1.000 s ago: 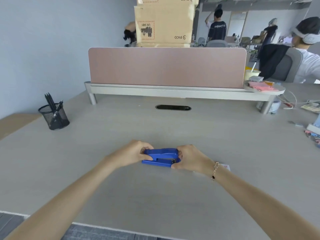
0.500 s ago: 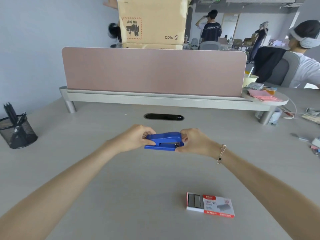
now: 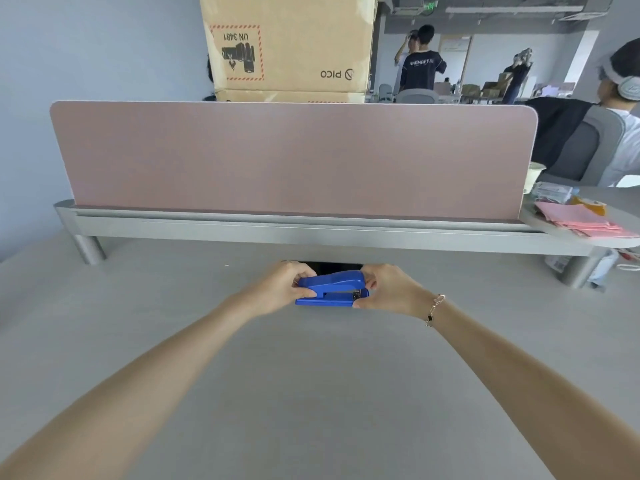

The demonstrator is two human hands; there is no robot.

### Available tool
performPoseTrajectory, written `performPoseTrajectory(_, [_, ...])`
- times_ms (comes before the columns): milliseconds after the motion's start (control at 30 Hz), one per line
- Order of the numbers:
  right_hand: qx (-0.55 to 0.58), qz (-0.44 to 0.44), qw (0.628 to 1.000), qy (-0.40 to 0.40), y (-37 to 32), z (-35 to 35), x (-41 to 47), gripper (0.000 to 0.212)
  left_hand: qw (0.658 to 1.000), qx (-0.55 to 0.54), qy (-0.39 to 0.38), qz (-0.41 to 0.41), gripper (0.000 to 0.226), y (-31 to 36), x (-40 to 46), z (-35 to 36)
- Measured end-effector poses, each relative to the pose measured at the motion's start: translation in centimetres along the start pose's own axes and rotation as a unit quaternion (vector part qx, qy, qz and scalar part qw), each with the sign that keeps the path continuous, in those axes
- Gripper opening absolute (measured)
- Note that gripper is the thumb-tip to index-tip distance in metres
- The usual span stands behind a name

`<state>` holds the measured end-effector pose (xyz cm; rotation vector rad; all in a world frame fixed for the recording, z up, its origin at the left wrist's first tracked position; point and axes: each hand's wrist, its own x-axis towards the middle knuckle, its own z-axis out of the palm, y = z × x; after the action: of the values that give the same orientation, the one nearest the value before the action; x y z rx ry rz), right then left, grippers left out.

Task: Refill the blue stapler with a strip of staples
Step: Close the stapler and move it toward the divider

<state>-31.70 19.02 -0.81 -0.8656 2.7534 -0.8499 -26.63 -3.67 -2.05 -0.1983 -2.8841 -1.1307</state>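
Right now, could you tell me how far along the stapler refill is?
Nothing looks done: the stapler is closed. In hand: the left hand and right hand grip its ends above the desk. Left: opening it and loading staples; none are in view.

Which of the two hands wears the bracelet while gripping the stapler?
The right hand, gripping the blue stapler's front end, has a thin chain bracelet at its wrist. The left hand, on the stapler's rear end, has a bare wrist.
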Motion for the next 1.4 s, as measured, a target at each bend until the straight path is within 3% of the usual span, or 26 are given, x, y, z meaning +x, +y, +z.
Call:
performPoseTrajectory(133, [0.034,0.007,0.999,-0.003,1.5,0.5,2.3,0.018,1.0,-0.002,-0.003,-0.003,0.017,-1.5,2.6,0.2])
performPoseTrajectory(467, [0.097,0.028,0.995,0.023,4.3,1.1,4.2,0.017,1.0,-0.014,-0.004,0.005,0.021,-2.6,5.8,0.7])
performPoseTrajectory(900, [0.079,0.03,0.996,0.002,3.9,0.8,4.6,0.023,1.0,0.019,0.001,0.009,0.022,-2.3,5.5,0.7])
performPoseTrajectory(1200, [0.093,0.052,0.994,-0.017,3.4,1.0,4.5,0.028,0.992,0.129,0.005,0.011,0.012,-1.6,5.2,1.1])
performPoseTrajectory(1400, [0.058,0.097,0.993,0.036,2.0,1.3,3.6,0.028,0.982,0.18,0.044,-0.035,0.036,-0.4,3.8,0.7])
